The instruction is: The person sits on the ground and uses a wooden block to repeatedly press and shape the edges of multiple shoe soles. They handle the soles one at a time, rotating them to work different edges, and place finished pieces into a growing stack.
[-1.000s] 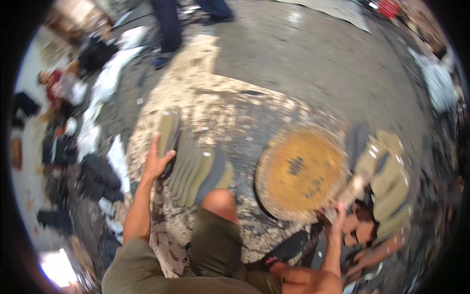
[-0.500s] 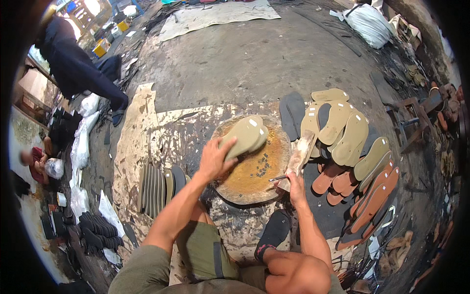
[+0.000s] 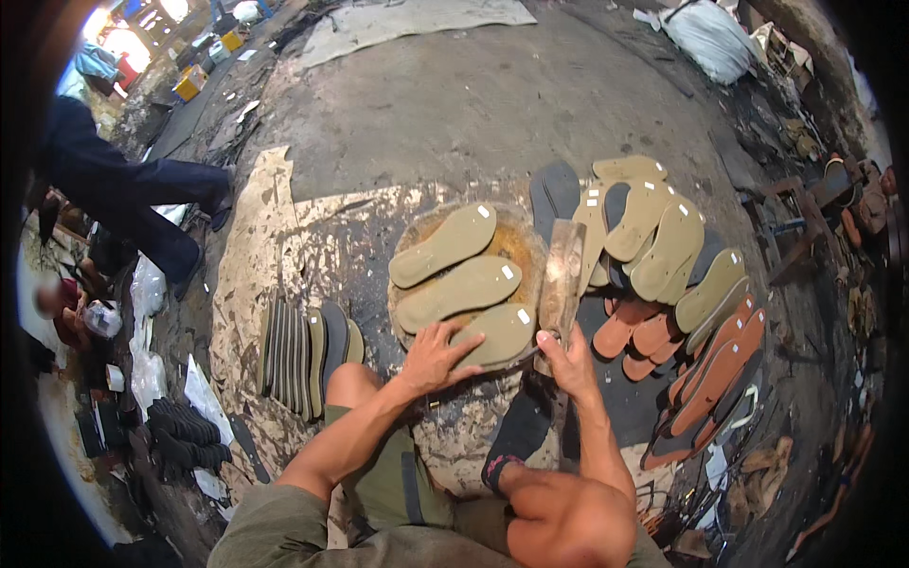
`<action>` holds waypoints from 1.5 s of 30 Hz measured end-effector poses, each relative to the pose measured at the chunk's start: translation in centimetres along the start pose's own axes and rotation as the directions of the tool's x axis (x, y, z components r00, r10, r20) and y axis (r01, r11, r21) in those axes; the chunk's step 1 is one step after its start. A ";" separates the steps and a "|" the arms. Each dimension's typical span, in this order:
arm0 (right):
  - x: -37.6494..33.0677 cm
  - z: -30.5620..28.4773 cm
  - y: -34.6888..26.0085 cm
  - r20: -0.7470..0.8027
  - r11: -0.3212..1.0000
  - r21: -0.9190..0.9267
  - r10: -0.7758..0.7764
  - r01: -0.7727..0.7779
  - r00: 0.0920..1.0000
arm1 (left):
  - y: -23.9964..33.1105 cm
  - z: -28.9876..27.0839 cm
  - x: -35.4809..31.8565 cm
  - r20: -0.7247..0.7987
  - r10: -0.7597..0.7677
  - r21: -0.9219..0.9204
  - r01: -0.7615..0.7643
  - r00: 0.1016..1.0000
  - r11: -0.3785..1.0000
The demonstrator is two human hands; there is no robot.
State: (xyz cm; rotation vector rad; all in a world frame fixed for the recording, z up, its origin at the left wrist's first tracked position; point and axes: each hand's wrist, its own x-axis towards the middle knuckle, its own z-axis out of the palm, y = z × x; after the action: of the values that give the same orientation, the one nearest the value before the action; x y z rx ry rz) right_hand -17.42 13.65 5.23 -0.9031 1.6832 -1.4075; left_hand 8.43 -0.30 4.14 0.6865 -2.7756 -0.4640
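Observation:
Three olive-tan sandal soles with small white labels lie side by side on the round wooden block: a far sole [image 3: 443,244], a middle sole [image 3: 461,293] and a near sole [image 3: 500,333]. Over the near sole's left end, my left hand [image 3: 437,360] rests with its fingers spread. My right hand [image 3: 570,363] is closed on the lower end of a wooden mallet [image 3: 562,270], a worn thick bar pointing away from me at the right edge of the round block [image 3: 532,227]. The thin dark tool seen earlier in that hand cannot be made out now.
Loose olive soles [image 3: 682,237] and reddish-brown soles [image 3: 724,379] are piled at the right. A row of soles [image 3: 289,355] stands on edge at the left. Another person's dark-trousered legs [image 3: 142,185] are at the far left. A white sack [image 3: 710,43] sits far right.
The soles held stacked in my left hand now lie spread over the block, and that hand has come nearer me. The mallet has swung more upright. The other person's legs have shifted.

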 end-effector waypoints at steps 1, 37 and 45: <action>-0.2 0.1 -0.4 0.012 0.998 0.001 0.060 -0.060 0.998 | 0.0 0.0 0.2 -0.001 -0.025 0.000 0.025 1.000 1.000; -2.7 -1.2 3.4 0.209 0.789 0.184 0.552 -0.587 0.807 | 2.4 3.5 9.9 0.058 -0.594 -0.694 0.460 0.802 0.554; -1.1 -1.0 -0.2 0.260 0.787 0.236 0.515 -0.571 0.817 | 1.8 4.2 9.7 -0.027 -0.506 -0.617 0.384 0.862 0.687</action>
State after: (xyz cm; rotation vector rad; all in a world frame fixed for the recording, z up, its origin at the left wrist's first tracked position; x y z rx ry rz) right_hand -17.77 15.09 5.65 -0.3097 1.3812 -1.0959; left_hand -1.92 -2.44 2.48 1.1609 -2.0520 -1.2282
